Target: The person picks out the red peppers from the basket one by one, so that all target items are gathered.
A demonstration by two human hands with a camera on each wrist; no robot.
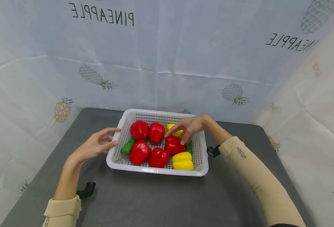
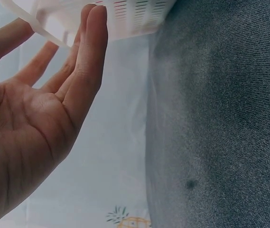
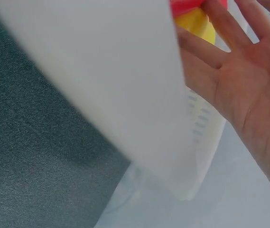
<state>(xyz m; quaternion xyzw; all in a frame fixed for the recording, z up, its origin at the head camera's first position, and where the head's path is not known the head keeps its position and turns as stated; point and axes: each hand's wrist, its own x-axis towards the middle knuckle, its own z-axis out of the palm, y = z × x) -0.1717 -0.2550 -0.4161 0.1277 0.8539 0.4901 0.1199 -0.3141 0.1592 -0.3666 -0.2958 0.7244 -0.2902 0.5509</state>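
Observation:
A white perforated plastic basket [image 1: 157, 169] holds several red bell peppers [image 1: 140, 152], two yellow bell peppers [image 1: 182, 161] and green peppers [image 1: 128, 147] at its left and right. At the basket's left rim, my left hand [image 1: 94, 145] touches the edge with its index finger and thumb; its fingers are spread. In the left wrist view those fingers lie against the basket's outer side. My right hand [image 1: 192, 125] reaches over the right side, index finger and thumb spread above a red bell pepper [image 1: 173, 148]. Whether they touch it I cannot tell. The hand partly covers the rear yellow pepper [image 1: 170, 126].
The basket stands on a dark grey table [image 1: 155, 198] near its back edge. Behind and beside the table hangs a pale cloth [image 1: 167, 47] printed with pineapples. Dark wrist devices [image 1: 86, 190] show at both forearms.

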